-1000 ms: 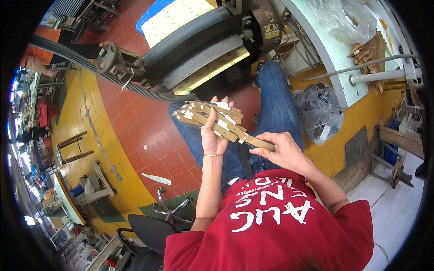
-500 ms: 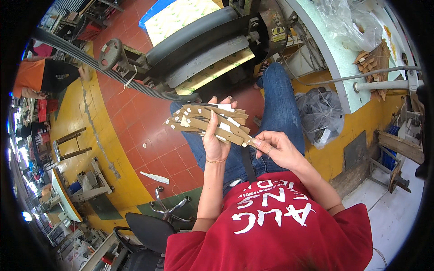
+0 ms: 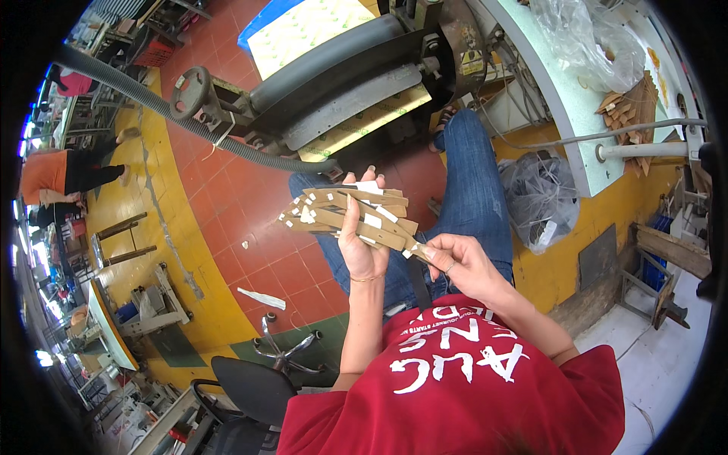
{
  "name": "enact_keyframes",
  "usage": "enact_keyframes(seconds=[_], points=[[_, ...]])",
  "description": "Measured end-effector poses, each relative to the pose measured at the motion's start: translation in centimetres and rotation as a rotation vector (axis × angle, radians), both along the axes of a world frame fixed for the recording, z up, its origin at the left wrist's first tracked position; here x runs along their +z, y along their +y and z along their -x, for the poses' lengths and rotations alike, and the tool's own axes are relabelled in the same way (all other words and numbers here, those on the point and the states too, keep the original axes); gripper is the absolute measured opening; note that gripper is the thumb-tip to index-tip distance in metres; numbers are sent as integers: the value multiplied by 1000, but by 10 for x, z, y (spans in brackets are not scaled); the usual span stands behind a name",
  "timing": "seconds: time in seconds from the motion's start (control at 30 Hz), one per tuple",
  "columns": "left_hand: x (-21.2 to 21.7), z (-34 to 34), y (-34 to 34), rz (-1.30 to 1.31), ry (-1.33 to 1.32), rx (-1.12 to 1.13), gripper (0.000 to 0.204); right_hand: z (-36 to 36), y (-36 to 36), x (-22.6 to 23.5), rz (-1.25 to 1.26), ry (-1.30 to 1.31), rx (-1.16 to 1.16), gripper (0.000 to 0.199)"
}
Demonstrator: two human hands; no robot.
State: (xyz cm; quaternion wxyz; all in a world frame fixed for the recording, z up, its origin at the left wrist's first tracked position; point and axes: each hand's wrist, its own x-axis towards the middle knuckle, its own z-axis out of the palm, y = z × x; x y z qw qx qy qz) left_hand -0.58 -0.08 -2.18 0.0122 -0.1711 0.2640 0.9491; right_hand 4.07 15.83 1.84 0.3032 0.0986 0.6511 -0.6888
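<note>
A fanned bundle of flat tan strips, several with small white tags or patches on them, lies across my left hand. That hand is closed round the bundle, its thumb on top and fingertips showing behind the far edge. At the bundle's right end, my right hand pinches the tip of one strip between thumb and fingers. The strip's other end still overlaps the bundle. I cannot make out whether the strips are leather or card.
Ahead stands a machine with a dark curved roller guard and a handwheel. On the right are a pale table with brown pieces, and a clear plastic bag below. An office chair stands behind left; another person is far left.
The bundle has turned slightly and its strips lie differently fanned. My right hand has shifted a little down and right, still pinching a strip. The person far left has changed stance.
</note>
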Motion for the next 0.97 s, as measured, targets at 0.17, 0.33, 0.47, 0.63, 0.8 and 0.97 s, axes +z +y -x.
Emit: enact_keyframes(seconds=[0.17, 0.33, 0.47, 0.63, 0.8, 0.97], points=[[-1, -2, -1, -65, -44, 0, 42, -5, 2, 11, -200, 129, 54, 22], [-10, -4, -1, -163, -28, 24, 39, -10, 2, 17, -203, 120, 24, 19], [-4, 28, -62, -7, -20, 366, 36, -31, 18, 18, -248, 4, 11, 17], [9, 12, -41, 231, -12, -244, 46, 1, 30, 9, -174, 378, -307, 16], [10, -6, -8, -98, -72, -765, 51, 38, 37, 47, -611, 1018, -70, 16], [3, -18, -10, -252, -103, -670, 55, 50, 22, 44, -317, 1330, 278, 30]])
